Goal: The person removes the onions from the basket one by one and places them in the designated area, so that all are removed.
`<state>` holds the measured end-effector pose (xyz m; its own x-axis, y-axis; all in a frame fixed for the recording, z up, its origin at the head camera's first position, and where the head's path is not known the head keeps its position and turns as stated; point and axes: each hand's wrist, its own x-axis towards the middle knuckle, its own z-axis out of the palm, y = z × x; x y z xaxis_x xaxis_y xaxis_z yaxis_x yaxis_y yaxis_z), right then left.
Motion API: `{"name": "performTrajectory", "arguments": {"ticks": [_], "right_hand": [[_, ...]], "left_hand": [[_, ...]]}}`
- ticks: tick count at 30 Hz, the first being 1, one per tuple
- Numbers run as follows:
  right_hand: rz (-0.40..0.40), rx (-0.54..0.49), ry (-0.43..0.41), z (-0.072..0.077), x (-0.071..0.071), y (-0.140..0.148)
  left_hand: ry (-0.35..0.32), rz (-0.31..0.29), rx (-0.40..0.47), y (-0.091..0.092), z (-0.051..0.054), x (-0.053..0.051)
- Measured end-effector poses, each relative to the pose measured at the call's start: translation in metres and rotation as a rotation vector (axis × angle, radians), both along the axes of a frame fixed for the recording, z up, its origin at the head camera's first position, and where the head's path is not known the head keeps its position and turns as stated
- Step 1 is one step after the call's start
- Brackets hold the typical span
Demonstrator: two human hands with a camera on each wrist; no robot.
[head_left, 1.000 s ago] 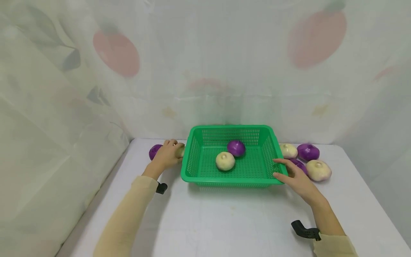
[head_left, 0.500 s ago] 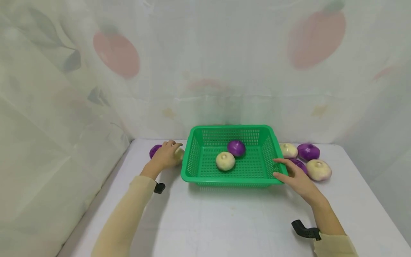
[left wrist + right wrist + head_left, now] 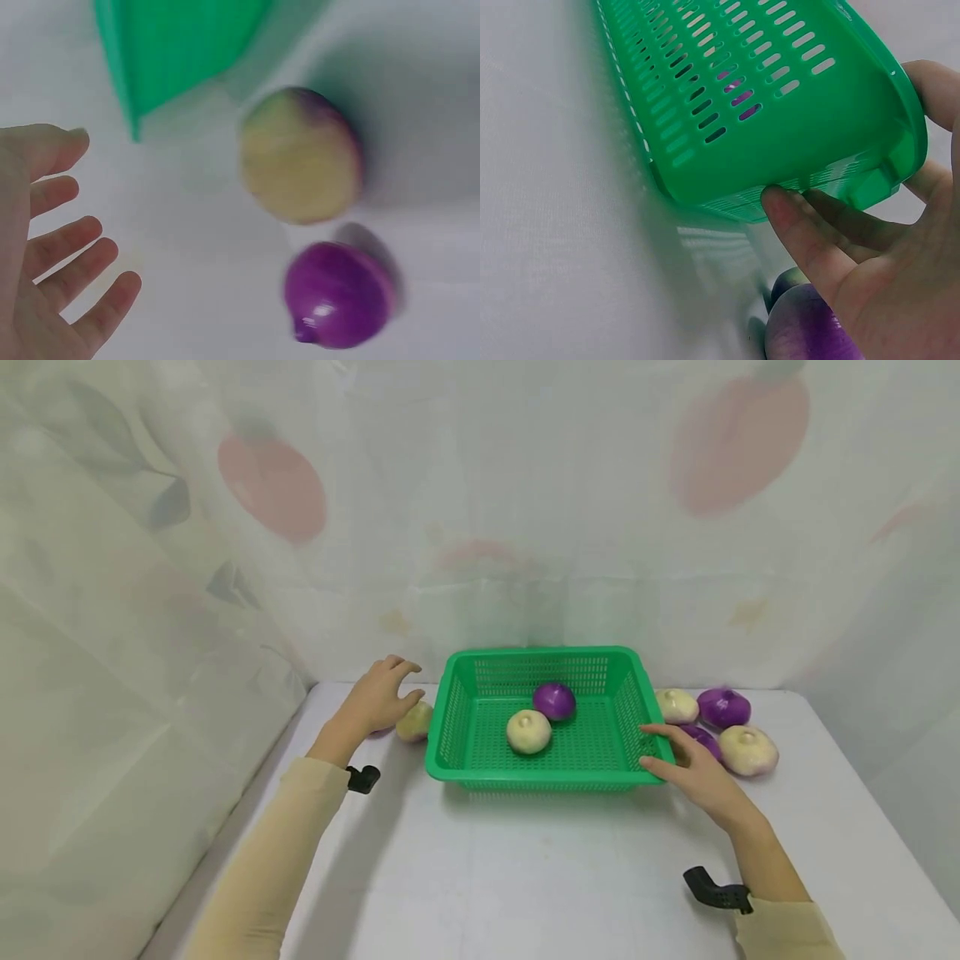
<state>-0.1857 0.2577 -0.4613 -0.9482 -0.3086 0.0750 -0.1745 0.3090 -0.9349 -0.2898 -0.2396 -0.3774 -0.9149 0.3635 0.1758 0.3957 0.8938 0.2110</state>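
Note:
My left hand (image 3: 373,700) hovers with spread, relaxed fingers above the table, left of the green plastic basket (image 3: 543,777). Below it sit a pale turnip (image 3: 300,157) with a purple patch and a shiny purple onion (image 3: 337,296). In the head view the hand mostly covers that onion; the turnip (image 3: 415,724) shows near the basket's left side. My right hand (image 3: 705,781) grips the basket's right rim, its thumb on the rim and fingers against the outer wall (image 3: 780,150). Inside the basket lie a pale turnip (image 3: 528,732) and a purple onion (image 3: 555,702).
To the right of the basket, two pale turnips (image 3: 748,750) and two purple onions (image 3: 724,707) cluster behind my right hand. A white cloth covers the table (image 3: 525,868). Printed curtains (image 3: 562,485) hang close at the back and sides.
My left hand has let go of the pale turnip and risen up and leftward, leaving it beside the basket. My right hand keeps its hold on the rim.

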Motion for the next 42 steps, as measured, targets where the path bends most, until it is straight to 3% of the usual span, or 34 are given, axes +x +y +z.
{"name": "performTrajectory", "arguments": {"ticks": [11,17,21,26,33,38,42], "right_hand": [[-0.004,-0.014,-0.015,-0.001,0.001,0.004],[-0.005,-0.008,-0.022,-0.001,0.001,0.004],[-0.009,-0.004,-0.017,-0.001,0.001,0.004],[-0.008,-0.009,-0.019,-0.001,0.0,0.003],[-0.004,-0.008,-0.023,-0.002,-0.001,0.001],[-0.009,-0.001,-0.027,-0.001,-0.002,0.001],[-0.012,-0.008,-0.034,0.0,-0.002,0.001]], "left_hand": [[0.182,-0.192,-0.022,0.049,0.034,0.018],[0.278,-0.34,-0.073,0.078,0.04,0.023],[0.295,-0.39,-0.093,0.094,0.041,0.023],[0.262,-0.412,-0.127,0.11,0.041,0.02],[0.182,-0.42,-0.228,0.13,0.035,0.007],[0.106,-0.417,-0.293,0.145,0.028,-0.001],[0.065,-0.4,-0.338,0.156,0.017,-0.009]]}}
